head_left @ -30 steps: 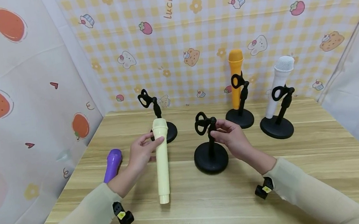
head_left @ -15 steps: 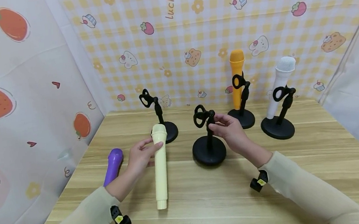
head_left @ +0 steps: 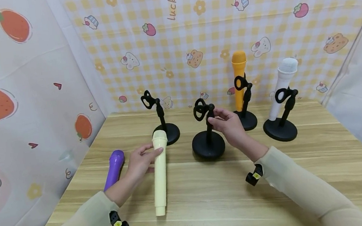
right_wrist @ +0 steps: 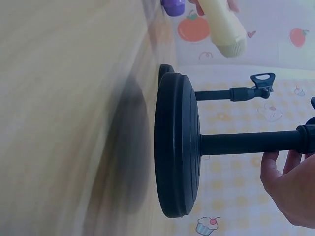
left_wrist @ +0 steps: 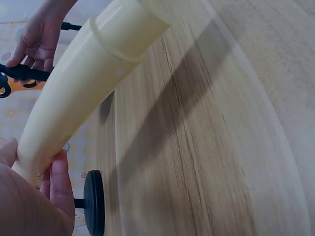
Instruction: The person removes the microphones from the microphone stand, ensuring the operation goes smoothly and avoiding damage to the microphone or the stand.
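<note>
My left hand (head_left: 141, 161) grips a pale yellow microphone (head_left: 160, 178) near its head, thumb across the front. In the left wrist view the microphone (left_wrist: 83, 73) slants above the table and casts a long shadow. My right hand (head_left: 231, 125) pinches the upright of a black microphone stand (head_left: 209, 145) just under its clip. The right wrist view shows that stand's round base (right_wrist: 177, 147) lifted off the tabletop, its shadow beside it. A purple microphone (head_left: 114, 169) lies to the left of my left hand, its lower end hidden by my forearm.
Behind the yellow microphone stands another black stand (head_left: 171, 132). Toward the back right, an orange microphone (head_left: 239, 69) and a white microphone (head_left: 284, 75) stand by two more stands (head_left: 248, 120) (head_left: 280, 129). Patterned cloth (head_left: 172, 39) walls the wooden table (head_left: 218, 205) at the back and sides.
My right hand has carried the stand away from me, toward the back and slightly left. My left hand has drawn the yellow microphone a little nearer and leftward.
</note>
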A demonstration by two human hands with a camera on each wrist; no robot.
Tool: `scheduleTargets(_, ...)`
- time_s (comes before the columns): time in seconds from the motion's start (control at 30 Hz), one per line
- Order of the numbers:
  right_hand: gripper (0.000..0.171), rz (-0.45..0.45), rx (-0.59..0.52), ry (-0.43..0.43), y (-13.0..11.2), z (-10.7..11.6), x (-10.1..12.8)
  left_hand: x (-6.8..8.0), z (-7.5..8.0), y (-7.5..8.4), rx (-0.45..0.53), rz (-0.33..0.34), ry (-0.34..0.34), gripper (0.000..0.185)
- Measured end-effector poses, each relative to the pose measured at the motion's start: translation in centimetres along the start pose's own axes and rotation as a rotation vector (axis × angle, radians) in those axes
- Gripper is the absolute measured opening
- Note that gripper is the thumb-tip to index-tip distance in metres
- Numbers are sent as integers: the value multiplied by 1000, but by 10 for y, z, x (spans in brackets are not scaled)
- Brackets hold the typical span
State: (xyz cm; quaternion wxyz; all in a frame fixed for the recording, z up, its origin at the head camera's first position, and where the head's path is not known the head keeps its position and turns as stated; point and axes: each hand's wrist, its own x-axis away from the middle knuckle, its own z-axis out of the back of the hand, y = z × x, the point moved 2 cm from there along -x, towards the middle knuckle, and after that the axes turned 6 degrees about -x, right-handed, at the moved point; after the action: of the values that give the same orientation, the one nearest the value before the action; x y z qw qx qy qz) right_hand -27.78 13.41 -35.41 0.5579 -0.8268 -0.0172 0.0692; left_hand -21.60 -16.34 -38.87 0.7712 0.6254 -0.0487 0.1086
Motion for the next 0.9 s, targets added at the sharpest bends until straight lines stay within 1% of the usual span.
scheduleTargets(0.13, 20, -4, -14, 10, -1, -1, -6, 1, 1, -3, -1, 4, -6, 59)
scheduleTargets(0.33, 20, -11, -4, 25, -2, -3, -16, 4, 5, -7, -30, 11, -13, 59)
scheduleTargets(0.63, 24, -5, -6, 16, -4, -7, -30, 6, 10, -15, -65, 18, -27, 62)
scheduleTargets(0.8, 25, -3, -19, 21, -4, -9, -35, 6, 12, -20, -67, 33, -24, 61)
scheduleTargets(0.9, 25, 0, -25, 31, -4, -10, -39, 6, 14, -22, -88, 34, -16, 61)
